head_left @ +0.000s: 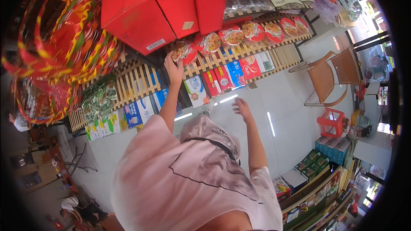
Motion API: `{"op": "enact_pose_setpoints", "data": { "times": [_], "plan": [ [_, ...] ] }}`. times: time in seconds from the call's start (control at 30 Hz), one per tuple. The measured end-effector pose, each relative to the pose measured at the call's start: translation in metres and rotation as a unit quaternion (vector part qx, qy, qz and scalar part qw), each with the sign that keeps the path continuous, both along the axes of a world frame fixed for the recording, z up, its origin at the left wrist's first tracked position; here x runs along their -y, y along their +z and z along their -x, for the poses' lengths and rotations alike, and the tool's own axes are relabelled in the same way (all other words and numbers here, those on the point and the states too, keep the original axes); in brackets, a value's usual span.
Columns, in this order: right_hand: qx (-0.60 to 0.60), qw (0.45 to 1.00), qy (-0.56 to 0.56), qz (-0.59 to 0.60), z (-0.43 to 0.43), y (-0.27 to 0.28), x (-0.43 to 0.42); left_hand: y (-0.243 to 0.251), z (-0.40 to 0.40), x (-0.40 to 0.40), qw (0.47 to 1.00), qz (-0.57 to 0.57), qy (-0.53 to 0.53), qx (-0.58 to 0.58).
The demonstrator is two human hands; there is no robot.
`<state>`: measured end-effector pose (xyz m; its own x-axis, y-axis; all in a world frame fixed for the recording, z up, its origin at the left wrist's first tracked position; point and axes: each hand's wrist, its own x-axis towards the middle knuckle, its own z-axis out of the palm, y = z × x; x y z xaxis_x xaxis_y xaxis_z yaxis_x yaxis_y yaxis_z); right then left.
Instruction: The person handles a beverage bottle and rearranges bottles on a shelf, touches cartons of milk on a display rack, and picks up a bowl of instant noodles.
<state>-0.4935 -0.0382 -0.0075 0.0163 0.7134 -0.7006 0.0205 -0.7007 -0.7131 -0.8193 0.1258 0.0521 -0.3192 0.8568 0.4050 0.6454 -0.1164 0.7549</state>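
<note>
On the slatted wooden shelf, my left hand [175, 70] is at the leftmost instant noodle cup [184, 51], its fingers along the left side and its thumb at the front. This cup has a red and white lid with a food picture and ends a row of several similar cups [231, 36] running to the right. My right hand [243, 109] hangs over the tiled floor, with nothing in it and its fingers slightly apart and bent. The nearest goods to it are milk cartons and red boxes [213, 81] on the lower shelf.
Large red cartons [144, 16] stand above the cups' left end. Red and yellow braided hoops [61, 38] hang at left. A wicker chair [321, 80] and a red plastic stool [331, 122] stand right. A person [77, 207] is at lower left.
</note>
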Motion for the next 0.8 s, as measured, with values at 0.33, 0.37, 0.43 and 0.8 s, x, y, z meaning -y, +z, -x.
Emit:
{"op": "enact_pose_setpoints", "data": {
  "times": [0.33,0.37,0.43,0.8],
  "plan": [
    [-0.057,0.971,0.161,-0.165,0.185,0.006,-0.174,-0.089,0.043,-0.051,0.866,0.085,-0.115,0.480],
    [-0.070,0.978,0.138,-0.138,0.170,-0.004,-0.183,-0.084,0.015,-0.055,0.862,0.127,-0.109,0.478],
    [-0.105,0.976,0.179,-0.071,0.193,0.039,-0.175,-0.089,0.046,-0.027,0.879,0.161,-0.055,0.446],
    [-0.188,0.977,0.072,-0.066,0.136,0.020,-0.094,-0.013,-0.046,0.063,0.878,0.128,-0.072,0.455]
  ]
}}
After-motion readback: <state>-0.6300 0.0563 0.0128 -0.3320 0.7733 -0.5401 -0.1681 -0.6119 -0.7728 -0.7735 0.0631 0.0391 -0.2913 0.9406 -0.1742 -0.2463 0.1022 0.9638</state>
